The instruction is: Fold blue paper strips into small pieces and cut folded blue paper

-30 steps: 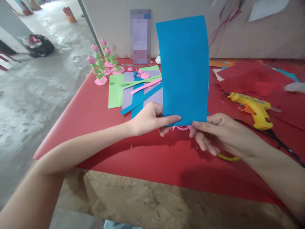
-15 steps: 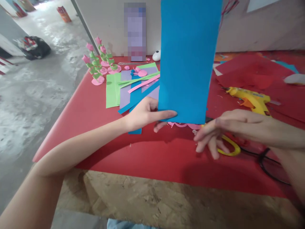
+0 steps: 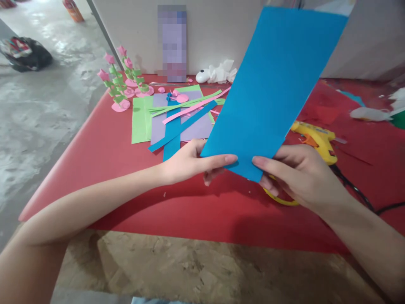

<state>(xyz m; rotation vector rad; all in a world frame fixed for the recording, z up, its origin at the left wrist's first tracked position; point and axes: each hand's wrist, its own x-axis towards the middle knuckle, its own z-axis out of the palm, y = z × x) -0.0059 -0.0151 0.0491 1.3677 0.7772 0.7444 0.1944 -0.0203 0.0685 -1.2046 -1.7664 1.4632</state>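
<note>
A long sheet of blue paper (image 3: 268, 84) is held up over the table, tilted with its top leaning right. My left hand (image 3: 196, 162) pinches its lower left edge, thumb on the front and fingers behind. At the lower right corner my right hand (image 3: 294, 173) grips it too, its thumb pressing the front near the left thumb. Beneath my right hand shows part of the yellow handle (image 3: 281, 200) of what looks like scissors; the sheet and hand hide the rest.
On the red table (image 3: 126, 207) lie paper strips (image 3: 190, 126) and green sheets (image 3: 141, 120). Pink paper flowers (image 3: 120, 84) stand at the back left. A yellow glue gun (image 3: 319, 139) with a black cord lies right, and crumpled white tissue (image 3: 221, 71) at the back.
My right hand has come off the scissors area and taken hold of the blue paper's lower right corner. The sheet has tilted to the right. My left hand keeps its hold.
</note>
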